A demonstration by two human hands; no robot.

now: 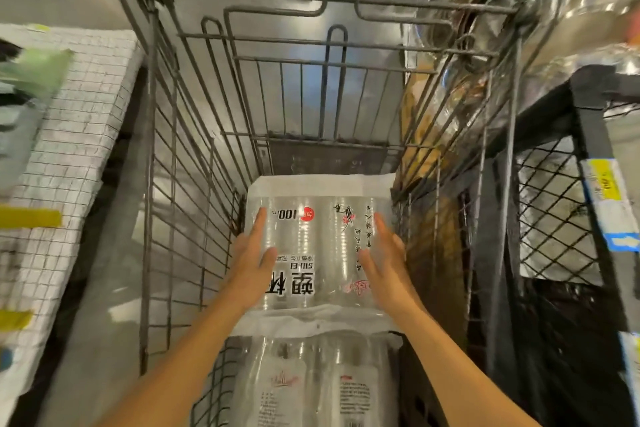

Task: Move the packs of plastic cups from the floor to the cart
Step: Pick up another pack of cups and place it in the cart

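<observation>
Hands: left hand (251,260) and right hand (382,260), fingers straight, squeezing pack (311,236) at 9 and 3 o'clock, keeping it level.
Cart (180,184): second pack (311,385) lying at 6 o'clock.

Two bare hands (251,263), two slim bare forearms (166,367)

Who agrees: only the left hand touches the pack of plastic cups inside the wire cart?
Wrong: the head view shows both the left hand and the right hand touching the pack of plastic cups inside the wire cart.
</observation>
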